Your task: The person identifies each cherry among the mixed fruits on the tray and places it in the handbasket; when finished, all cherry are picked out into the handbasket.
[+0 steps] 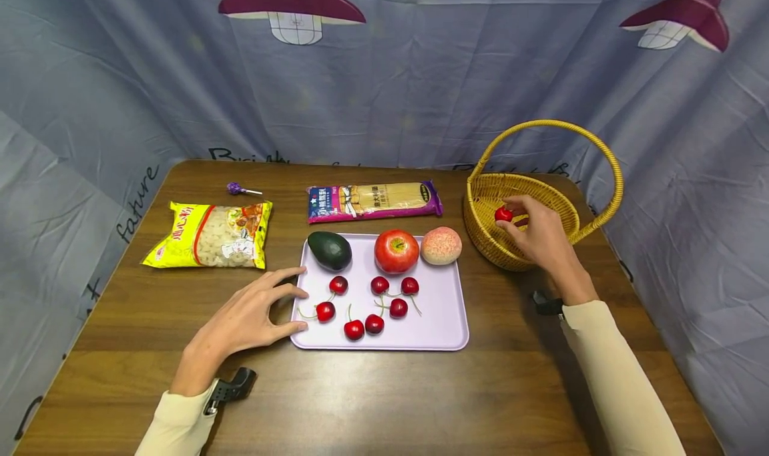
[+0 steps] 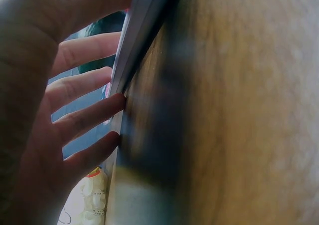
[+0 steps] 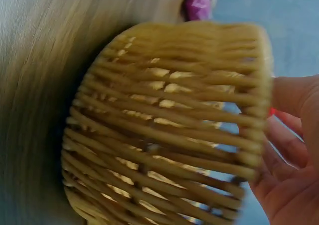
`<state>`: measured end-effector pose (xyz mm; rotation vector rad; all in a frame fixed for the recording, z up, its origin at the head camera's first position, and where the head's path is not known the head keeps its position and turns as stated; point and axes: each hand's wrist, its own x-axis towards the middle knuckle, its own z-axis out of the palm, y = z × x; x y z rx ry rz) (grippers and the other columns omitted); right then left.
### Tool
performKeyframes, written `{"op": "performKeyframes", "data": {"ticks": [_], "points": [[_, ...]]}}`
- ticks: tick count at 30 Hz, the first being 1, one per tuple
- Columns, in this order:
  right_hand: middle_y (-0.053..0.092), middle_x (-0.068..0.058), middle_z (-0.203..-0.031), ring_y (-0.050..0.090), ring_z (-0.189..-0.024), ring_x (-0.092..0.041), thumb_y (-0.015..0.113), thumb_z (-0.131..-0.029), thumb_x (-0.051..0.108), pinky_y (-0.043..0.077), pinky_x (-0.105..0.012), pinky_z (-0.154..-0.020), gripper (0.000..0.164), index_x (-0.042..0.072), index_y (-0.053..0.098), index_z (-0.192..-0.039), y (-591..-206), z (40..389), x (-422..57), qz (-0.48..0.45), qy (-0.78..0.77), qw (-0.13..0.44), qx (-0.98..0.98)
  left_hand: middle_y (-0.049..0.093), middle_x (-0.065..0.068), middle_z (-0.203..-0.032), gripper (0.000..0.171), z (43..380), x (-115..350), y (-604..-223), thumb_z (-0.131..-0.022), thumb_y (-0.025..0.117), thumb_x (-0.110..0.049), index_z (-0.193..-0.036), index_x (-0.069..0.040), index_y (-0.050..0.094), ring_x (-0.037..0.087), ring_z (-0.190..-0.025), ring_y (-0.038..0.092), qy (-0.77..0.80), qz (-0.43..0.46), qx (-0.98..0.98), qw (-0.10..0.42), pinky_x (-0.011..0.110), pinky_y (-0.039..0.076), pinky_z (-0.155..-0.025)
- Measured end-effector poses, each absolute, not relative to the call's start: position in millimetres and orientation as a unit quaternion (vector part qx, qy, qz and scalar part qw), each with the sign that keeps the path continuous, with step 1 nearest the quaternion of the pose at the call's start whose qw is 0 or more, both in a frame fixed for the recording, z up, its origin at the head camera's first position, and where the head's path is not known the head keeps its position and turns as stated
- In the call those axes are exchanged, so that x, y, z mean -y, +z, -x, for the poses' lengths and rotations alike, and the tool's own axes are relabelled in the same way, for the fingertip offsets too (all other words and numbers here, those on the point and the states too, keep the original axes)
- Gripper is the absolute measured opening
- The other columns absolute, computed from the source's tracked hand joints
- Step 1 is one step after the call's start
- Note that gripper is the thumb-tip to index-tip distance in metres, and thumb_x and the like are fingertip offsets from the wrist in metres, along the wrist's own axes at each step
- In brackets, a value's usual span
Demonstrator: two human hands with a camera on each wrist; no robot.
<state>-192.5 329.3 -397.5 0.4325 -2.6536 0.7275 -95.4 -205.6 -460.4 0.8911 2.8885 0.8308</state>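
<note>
My right hand [image 1: 537, 232] pinches a red cherry [image 1: 503, 213] between thumb and fingers, over the opening of the yellow wicker basket [image 1: 492, 246]. In the right wrist view the basket's woven side [image 3: 164, 110] covers most of the hand's work; a speck of red shows by the fingers. My left hand [image 1: 249, 312] rests at the left edge of the lilac tray [image 1: 414, 332], fingers spread and touching its rim. On the tray lie several dark red cherries [image 1: 398, 308], an avocado [image 1: 330, 251], a red apple [image 1: 396, 251] and a pink peach [image 1: 441, 246].
Behind the tray lies a pack of noodles [image 1: 375, 201]. A yellow bag of pale food pieces [image 1: 210, 236] sits at the left, with a purple lollipop [image 1: 235, 188] behind it. The basket's tall handle [image 1: 613, 175] arches above it. A grey-blue curtain [image 1: 408, 95] surrounds the wooden table [image 1: 372, 402].
</note>
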Motion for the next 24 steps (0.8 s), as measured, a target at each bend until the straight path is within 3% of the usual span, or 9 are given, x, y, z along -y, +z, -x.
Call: {"op": "performKeyframes", "data": {"ticks": [5, 12, 24], "points": [[0.075, -0.028, -0.115, 0.076, -0.096, -0.045, 0.085, -0.093, 0.006, 0.063, -0.060, -0.081, 0.038, -0.006, 0.070, -0.125, -405, 201, -335, -0.119, 0.253, 0.120, 0.953, 0.053, 0.002, -0.162, 0.047, 96, 206, -461, -0.085, 0.091, -0.046, -0.123, -0.022, 0.078, 0.033, -0.144, 0.054, 0.264, -0.284, -0.922, 0.006, 0.061, 0.049, -0.113], [0.074, -0.029, -0.121, 0.074, -0.107, -0.048, 0.080, -0.098, 0.013, 0.058, -0.064, -0.095, 0.042, -0.006, 0.067, -0.133, -413, 210, -339, -0.096, 0.233, 0.025, 0.968, 0.052, 0.001, -0.162, 0.047, 96, 206, -461, -0.085, 0.091, -0.047, -0.123, -0.023, 0.078, 0.033, -0.145, 0.054, 0.264, -0.283, -0.922, 0.009, 0.061, 0.048, -0.114], [0.074, -0.030, -0.116, 0.073, -0.105, -0.046, 0.080, -0.099, 0.014, 0.057, -0.063, -0.093, 0.040, -0.009, 0.068, -0.130, -421, 222, -346, -0.110, 0.212, -0.013, 0.971, 0.052, 0.002, -0.162, 0.047, 97, 206, -460, -0.085, 0.090, -0.046, -0.124, -0.022, 0.078, 0.032, -0.145, 0.053, 0.268, -0.283, -0.921, 0.013, 0.061, 0.047, -0.115]]}}
